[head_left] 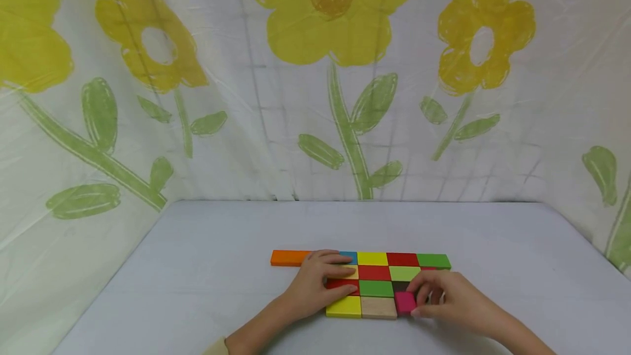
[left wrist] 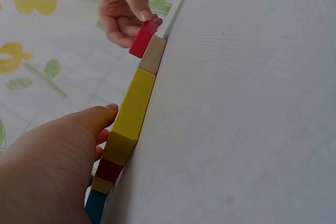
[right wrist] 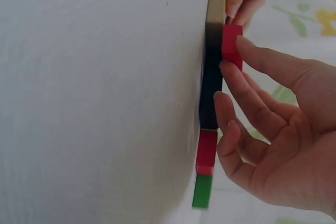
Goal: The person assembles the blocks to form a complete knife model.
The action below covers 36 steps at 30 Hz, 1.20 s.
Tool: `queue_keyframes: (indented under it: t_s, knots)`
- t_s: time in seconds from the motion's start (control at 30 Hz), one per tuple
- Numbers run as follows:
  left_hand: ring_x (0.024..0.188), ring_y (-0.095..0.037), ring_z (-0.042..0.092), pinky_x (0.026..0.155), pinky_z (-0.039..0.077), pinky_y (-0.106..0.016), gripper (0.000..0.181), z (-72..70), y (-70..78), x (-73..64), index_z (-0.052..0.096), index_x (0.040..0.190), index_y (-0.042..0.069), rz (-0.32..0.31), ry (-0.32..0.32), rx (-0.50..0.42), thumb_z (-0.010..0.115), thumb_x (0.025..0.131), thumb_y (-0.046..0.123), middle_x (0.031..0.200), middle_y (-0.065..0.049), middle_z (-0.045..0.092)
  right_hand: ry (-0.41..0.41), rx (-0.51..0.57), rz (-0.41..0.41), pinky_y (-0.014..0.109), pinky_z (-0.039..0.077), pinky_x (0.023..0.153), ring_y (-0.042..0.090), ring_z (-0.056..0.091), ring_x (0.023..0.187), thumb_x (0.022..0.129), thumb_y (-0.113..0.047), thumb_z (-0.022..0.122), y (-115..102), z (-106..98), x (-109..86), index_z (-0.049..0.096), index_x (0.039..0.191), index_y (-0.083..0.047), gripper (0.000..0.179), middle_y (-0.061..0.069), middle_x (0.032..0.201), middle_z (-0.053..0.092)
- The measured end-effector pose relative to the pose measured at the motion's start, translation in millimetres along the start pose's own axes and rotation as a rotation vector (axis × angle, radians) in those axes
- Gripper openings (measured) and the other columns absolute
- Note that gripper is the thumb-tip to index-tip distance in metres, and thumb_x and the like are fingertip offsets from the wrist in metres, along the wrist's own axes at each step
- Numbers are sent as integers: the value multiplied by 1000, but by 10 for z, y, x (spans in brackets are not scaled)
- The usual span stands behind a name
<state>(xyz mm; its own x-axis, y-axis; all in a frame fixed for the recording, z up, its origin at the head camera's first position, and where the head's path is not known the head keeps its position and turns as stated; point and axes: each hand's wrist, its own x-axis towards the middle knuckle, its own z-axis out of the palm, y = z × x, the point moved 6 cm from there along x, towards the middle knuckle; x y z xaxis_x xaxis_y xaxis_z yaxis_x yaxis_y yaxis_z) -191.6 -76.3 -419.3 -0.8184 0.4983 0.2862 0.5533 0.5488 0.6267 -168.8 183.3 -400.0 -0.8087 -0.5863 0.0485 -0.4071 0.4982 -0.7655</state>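
Flat coloured blocks lie edge to edge in several rows on the table. My left hand [head_left: 315,286] rests on their left side, its fingers spread and fairly straight over a blue block [head_left: 348,258], a pale yellow-orange one and a red block [head_left: 342,287]. With thumb and fingertips my right hand [head_left: 455,300] pinches a pink block [head_left: 405,303], just right of the plain wooden block [head_left: 378,307]. In the right wrist view this pink block [right wrist: 232,45] sits higher than the row. A dark block [head_left: 400,286] lies behind it, partly hidden.
A yellow block [head_left: 343,307] forms the near left corner. An orange block [head_left: 290,258] sticks out at the far left, and a green block [head_left: 434,261] ends the far row on the right. Behind the white table [head_left: 222,229] hangs a flower-printed curtain [head_left: 281,125].
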Motion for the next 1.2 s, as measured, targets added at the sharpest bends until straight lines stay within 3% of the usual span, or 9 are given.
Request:
queue_keyframes:
  t_s: [0.37, 0.63, 1.2]
  knots:
    - [135, -27, 56, 115, 37, -63, 37, -13, 8, 5, 79, 126, 16, -4, -3, 3, 78, 97, 37, 135, 3, 72, -36, 19, 27, 23, 49, 61, 3, 55, 68, 86, -17, 87, 7, 49, 3, 68, 103, -8, 27, -13, 79, 67]
    - [135, -27, 57, 115, 38, -63, 35, -16, 12, 6, 80, 125, 15, -6, 2, 7, 79, 96, 35, 134, 3, 73, -28, 35, -10, 24, 50, 60, 2, 55, 66, 86, -17, 88, 6, 79, 9, 65, 103, -9, 30, -14, 78, 66]
    - [135, -27, 57, 115, 38, -62, 35, -5, -10, 12, 80, 125, 16, -7, 2, 4, 79, 96, 35, 134, 4, 73, -12, 16, 2, 22, 48, 58, 1, 52, 63, 86, -12, 88, 11, 95, 11, 65, 103, -7, 30, -13, 78, 66]
